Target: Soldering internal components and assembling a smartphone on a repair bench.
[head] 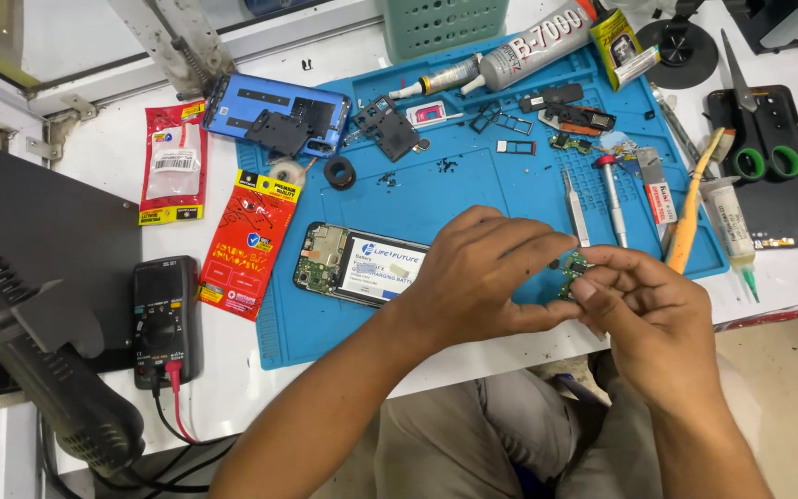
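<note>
While both hands meet over the near edge of the blue mat (473, 185), the thing to watch is the small green board (573, 270), pinched right between them. Left hand (482, 277) comes in from the left, fingers (547, 248) closed w/ thumb below, tips touching the board's left side. Right hand (644, 310) comes from the right, fingers (602, 277) curled shut on the board's right and lower edge. So the board sits dead centre: to the right of the left fingertips, to the left of the right ones, held up off the tabletop (103, 157), not resting on the mat. Long axis looks roughly upright, tilted a bit, though most of it is hidden by fingers, so can't be firm on that. Neither hand is nearer; both are on it.

Just left of the left hand, the opened phone (357, 263) lies flat on the mat, long axis running left-right, its own board end pointing left, battery towards the hands. It's near the left hand but not touching.

Beyond the hands, tweezers (576, 208) and a screwdriver (611, 199) lie side by side on the mat, both pointing away from the person, closer to the right hand. Multimeter (166, 319) is well apart, far left on the tabletop.
</note>
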